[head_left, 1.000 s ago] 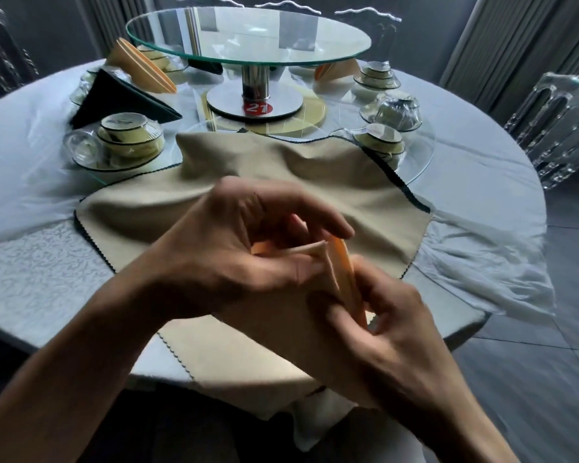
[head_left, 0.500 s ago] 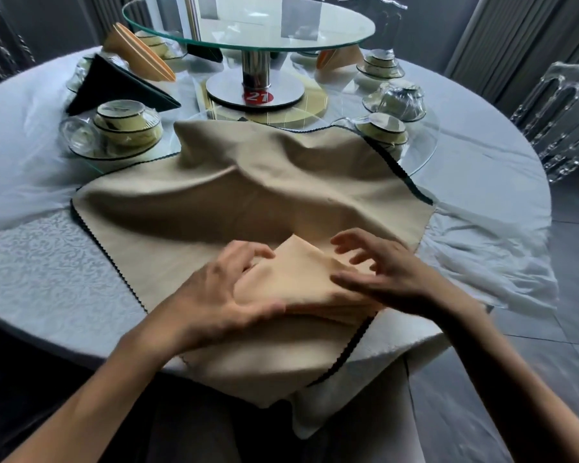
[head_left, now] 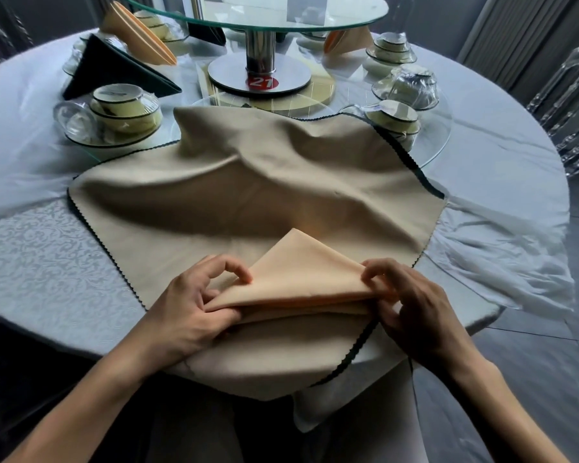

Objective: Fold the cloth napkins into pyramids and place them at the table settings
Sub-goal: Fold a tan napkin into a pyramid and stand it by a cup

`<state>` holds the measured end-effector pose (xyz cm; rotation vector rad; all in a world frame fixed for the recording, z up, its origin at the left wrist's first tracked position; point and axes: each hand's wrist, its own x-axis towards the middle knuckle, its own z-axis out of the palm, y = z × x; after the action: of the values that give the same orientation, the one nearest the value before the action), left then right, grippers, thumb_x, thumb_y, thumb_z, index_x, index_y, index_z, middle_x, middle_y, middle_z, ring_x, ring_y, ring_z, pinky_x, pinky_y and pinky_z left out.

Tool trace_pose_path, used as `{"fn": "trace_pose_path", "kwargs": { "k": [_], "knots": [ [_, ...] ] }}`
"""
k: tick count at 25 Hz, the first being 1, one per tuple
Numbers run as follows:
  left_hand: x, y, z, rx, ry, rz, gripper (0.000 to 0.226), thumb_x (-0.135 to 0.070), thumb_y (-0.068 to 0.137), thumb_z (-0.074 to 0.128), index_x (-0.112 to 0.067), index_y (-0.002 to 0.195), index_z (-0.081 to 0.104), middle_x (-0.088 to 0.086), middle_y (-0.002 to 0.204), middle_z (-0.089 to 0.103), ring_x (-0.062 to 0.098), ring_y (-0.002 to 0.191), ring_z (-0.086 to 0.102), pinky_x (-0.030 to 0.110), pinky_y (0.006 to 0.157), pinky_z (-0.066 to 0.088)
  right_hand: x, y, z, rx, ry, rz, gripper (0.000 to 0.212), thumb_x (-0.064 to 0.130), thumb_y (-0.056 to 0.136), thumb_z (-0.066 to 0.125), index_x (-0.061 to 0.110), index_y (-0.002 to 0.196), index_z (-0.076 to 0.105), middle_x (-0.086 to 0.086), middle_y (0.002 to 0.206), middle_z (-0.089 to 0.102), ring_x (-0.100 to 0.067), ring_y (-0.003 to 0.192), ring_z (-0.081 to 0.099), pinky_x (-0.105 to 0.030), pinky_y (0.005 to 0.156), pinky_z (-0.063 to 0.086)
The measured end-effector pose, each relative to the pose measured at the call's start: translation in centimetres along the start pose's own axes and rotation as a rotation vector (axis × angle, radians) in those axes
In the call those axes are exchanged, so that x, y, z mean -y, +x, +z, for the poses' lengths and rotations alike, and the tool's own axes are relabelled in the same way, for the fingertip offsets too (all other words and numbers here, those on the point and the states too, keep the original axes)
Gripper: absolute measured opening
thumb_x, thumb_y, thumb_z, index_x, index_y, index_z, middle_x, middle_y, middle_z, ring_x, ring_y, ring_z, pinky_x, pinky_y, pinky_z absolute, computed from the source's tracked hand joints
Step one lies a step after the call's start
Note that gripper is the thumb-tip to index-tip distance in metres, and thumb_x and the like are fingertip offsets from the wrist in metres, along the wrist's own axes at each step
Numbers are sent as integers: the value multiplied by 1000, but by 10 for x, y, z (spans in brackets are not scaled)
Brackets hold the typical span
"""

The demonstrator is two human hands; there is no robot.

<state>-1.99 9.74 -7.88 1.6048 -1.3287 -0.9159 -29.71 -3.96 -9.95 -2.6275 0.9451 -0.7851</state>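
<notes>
A peach cloth napkin [head_left: 301,272], folded into a triangle with its tip pointing away from me, lies on a large beige cloth [head_left: 248,188] at the table's near edge. My left hand [head_left: 194,305] pinches the napkin's left corner between thumb and fingers. On the other side, my right hand [head_left: 411,309] pinches the right corner, fingers curled over the layered edge. Finished pyramid napkins stand at the far settings: a dark green one [head_left: 114,70], a peach one [head_left: 137,33] behind it, and another peach one [head_left: 345,40] at the back right.
A round table [head_left: 44,269] with a white patterned tablecloth. A glass turntable on a steel post [head_left: 259,38] with a red "21" marker stands in the centre. Wrapped bowl-and-cup sets [head_left: 124,110] [head_left: 393,120] sit on the lower glass ring. A clear chair [head_left: 575,105] stands at right.
The napkin went from being held up between both hands to lying flat on the beige cloth as a triangle. Both hands have spread apart to its left and right corners.
</notes>
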Motion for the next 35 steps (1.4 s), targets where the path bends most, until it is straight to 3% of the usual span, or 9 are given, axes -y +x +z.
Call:
{"fn": "trace_pose_path", "kwargs": {
  "k": [2, 4, 8, 12, 16, 21, 27, 32, 35],
  "knots": [
    [1, -3, -1, -37, -31, -7, 40, 5, 69, 63, -28, 92, 64, -6, 114, 62, 27, 64, 68, 25, 53, 51, -3, 0, 5, -18, -20, -1, 50, -9, 68, 72, 25, 95, 49, 1, 98, 65, -24, 85, 62, -37, 67, 52],
    [3, -8, 1, -101, 26, -39, 46, 15, 74, 62, -30, 85, 66, -10, 114, 62, 21, 56, 66, 26, 50, 51, -3, 0, 9, -14, -31, 10, 46, -8, 67, 72, 24, 92, 52, 2, 98, 64, -26, 83, 59, -38, 67, 51],
    [2, -22, 2, -213, 720, 151, 19, -37, 73, 65, -40, 92, 63, -21, 114, 57, 2, 70, 57, 24, 61, 48, 2, -7, 6, 14, -98, -15, 20, 15, 80, 60, 21, 99, 60, 7, 114, 61, -21, 88, 54, -41, 75, 49],
    [15, -25, 6, -196, 709, 245, 30, -50, 81, 57, -32, 102, 68, -12, 116, 59, 12, 93, 59, 27, 79, 49, 5, -14, 1, 56, -63, -89, 29, 36, 84, 64, 25, 109, 57, 3, 135, 55, -21, 106, 58, -38, 84, 46],
    [27, -28, 9, -256, 724, 325, 30, -34, 87, 56, -21, 104, 76, -6, 106, 69, 17, 85, 62, 29, 74, 48, 3, -17, 1, -89, -102, -61, 1, 18, 89, 64, 17, 89, 64, 1, 119, 64, -22, 91, 64, -33, 73, 51],
    [26, -31, 16, -323, 804, 320, 33, -30, 87, 53, -16, 105, 78, 2, 109, 73, 22, 82, 61, 28, 75, 48, 1, -16, 3, -34, -156, -21, 10, 17, 85, 59, 17, 84, 70, 3, 116, 67, -25, 84, 60, -39, 66, 53],
    [-11, -5, 51, -306, 966, 288, 52, -33, 91, 44, -6, 132, 60, 14, 140, 55, 31, 130, 51, 46, 108, 37, 54, 7, 3, -227, -75, 141, 31, 25, 84, 48, 17, 104, 71, -1, 130, 61, -25, 111, 55, -40, 93, 41],
    [12, 21, 67, -165, 952, 236, 56, -28, 98, 31, -6, 148, 41, 9, 155, 37, 22, 144, 35, 36, 116, 20, 82, 48, 64, 180, -291, 226, 55, 36, 91, 35, 13, 136, 57, -7, 144, 53, -28, 130, 53, -39, 106, 27],
    [29, 18, 56, -114, 1012, 238, 59, -38, 99, 26, -8, 148, 42, 8, 156, 37, 21, 143, 35, 35, 113, 21, 65, 34, 62, 329, -380, 308, 66, 50, 95, 14, 24, 153, 30, 0, 159, 29, -26, 146, 29, -42, 115, 11]
  ]
}}
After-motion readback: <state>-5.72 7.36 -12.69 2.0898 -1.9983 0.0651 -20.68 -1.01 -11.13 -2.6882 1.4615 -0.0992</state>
